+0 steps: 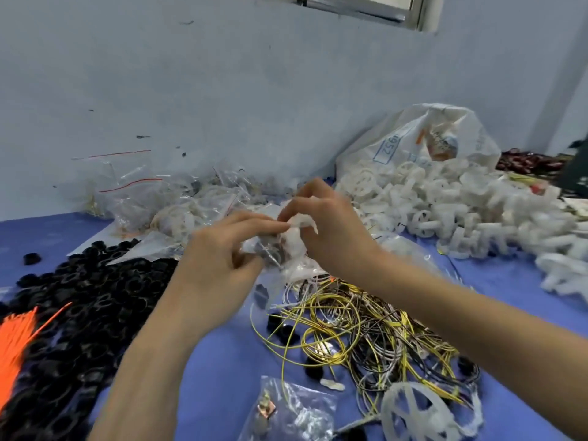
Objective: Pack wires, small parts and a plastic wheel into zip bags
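We are pinching a filled zip bag (pixel 283 249) between our left hand (pixel 219 249) and right hand (pixel 331 221), above a blue surface (pixel 222 361) that is lying against a pale wall (pixel 222 90), with wires (pixel 366 329) near, black rings (pixel 79 297) left and white wheels (pixel 461 202) far right.

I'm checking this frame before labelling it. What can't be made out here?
- Contents of the zip bag held in both hands, head view: motion blur and the left hand and right hand cover it; whether it is sealed is unclear.
- Plastic wheel, near the bottom edge: partly cut off by the frame.
- Small parts in the near bag: too blurred to identify.
- Print on the big white bag: mostly unreadable.
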The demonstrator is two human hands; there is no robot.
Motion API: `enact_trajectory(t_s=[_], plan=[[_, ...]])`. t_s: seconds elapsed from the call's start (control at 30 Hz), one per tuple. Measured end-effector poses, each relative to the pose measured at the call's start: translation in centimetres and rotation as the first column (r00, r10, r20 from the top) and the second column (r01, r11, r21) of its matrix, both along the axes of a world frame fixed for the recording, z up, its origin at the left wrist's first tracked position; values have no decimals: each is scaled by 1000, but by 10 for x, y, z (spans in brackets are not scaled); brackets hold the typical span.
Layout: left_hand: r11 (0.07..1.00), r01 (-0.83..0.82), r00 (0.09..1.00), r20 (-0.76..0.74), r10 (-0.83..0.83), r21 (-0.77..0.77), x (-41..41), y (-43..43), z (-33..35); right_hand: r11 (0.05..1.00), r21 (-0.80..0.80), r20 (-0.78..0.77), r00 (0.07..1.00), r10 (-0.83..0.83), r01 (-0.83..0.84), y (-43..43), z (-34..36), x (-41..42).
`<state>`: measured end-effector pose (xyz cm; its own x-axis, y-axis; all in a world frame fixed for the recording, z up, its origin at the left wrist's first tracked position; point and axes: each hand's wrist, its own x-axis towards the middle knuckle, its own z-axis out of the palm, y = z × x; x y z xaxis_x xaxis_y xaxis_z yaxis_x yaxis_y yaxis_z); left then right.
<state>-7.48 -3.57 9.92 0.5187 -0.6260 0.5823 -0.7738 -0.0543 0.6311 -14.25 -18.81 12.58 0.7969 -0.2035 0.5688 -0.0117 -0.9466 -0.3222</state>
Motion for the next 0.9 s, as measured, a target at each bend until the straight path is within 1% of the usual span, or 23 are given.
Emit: enact_trajectory(t_s=[0.03, 0.07, 0.1, 0.17, 0.23, 0.3, 0.37, 0.4, 0.43, 0.47, 0.5, 0.53, 0.57, 0.6, 0.63, 0.67, 0.7, 0.73, 0.77, 0.8, 0.83, 0.87, 0.9], plan=[[1000, 13, 1000, -2, -13, 1, 1, 3, 0, 992, 125, 79, 997, -1, -9, -4, 2, -3], [999, 43, 999, -2, -43, 13, 1, 6, 1, 979, 203, 136, 991, -8, -20, -6, 3, -4], [996, 83, 997, 6, -83, 35, 0, 8, 0, 979, 204, 169, 985, -18, -17, -7, 3, -4], [987, 136, 990, 14, -138, 80, -1, 6, -1, 998, 59, 185, 983, 14, -26, -4, 1, 0], [987, 106, 994, 21, -109, 122, -2, 3, -2, 993, -109, 62, 996, 60, -53, -2, -2, 5], [988, 58, 998, 21, -62, 140, 1, 1, -3, 957, -288, -110, 994, -23, -10, -8, -1, 11], [986, 9, 1000, 1, -9, 166, 5, 2, -4, 943, -331, -269, 954, -131, 36, -12, 2, 13], [982, -20, 1000, -3, 21, 190, 7, 3, -4, 951, -308, -356, 924, -139, 25, -14, 5, 12], [973, -60, 998, 9, 60, 224, 9, 4, -5, 968, -249, -425, 901, -88, -23, -15, 11, 10], [958, -106, 994, 40, 99, 265, 10, 5, -5, 986, -145, -455, 891, 10, -85, -15, 18, 5], [939, -151, 988, 79, 133, 310, 13, 7, -7, 987, -8, -428, 893, 142, -161, -16, 26, 0], [921, -184, 982, 105, 157, 344, 18, 8, -9, 964, 130, -346, 901, 263, -231, -18, 34, -6], [910, -206, 978, 112, 177, 360, 22, 10, -12, 928, 247, -230, 913, 336, -279, -23, 42, -12], [907, -215, 976, 101, 191, 363, 26, 11, -14, 891, 337, -138, 921, 365, -303, -31, 47, -18], [909, -212, 977, 81, 196, 359, 30, 12, -16, 875, 385, -92, 931, 352, -293, -42, 47, -22], [916, -205, 979, 71, 192, 344, 33, 13, -18, 892, 383, -105, 948, 301, -241, -53, 43, -26], [933, -192, 981, 71, 179, 305, 34, 14, -18, 939, 313, -198, 957, 210, -141, -64, 35, -30], [958, -168, 985, 79, 153, 231, 35, 15, -16, 981, 194, -362, 927, 98, -28, -73, 25, -33], [981, -140, 988, 85, 129, 136, 34, 17, -12, 995, 71, -538, 843, -17, 65, -84, 10, -37], [992, -118, 989, 94, 114, 39, 32, 17, -9, 992, -31, -668, 736, -109, 118, -95, -7, -41], [994, -98, 988, 114, 103, -48, 32, 17, -7, 984, -117, -744, 645, -178, 137, -104, -23, -44], [990, -89, 985, 138, 104, -106, 33, 17, -7, 973, -185, -781, 580, -231, 139, -113, -38, -48], [985, -95, 980, 157, 118, -145, 35, 16, -7, 965, -218, -802, 537, -262, 145, -119, -50, -51]])
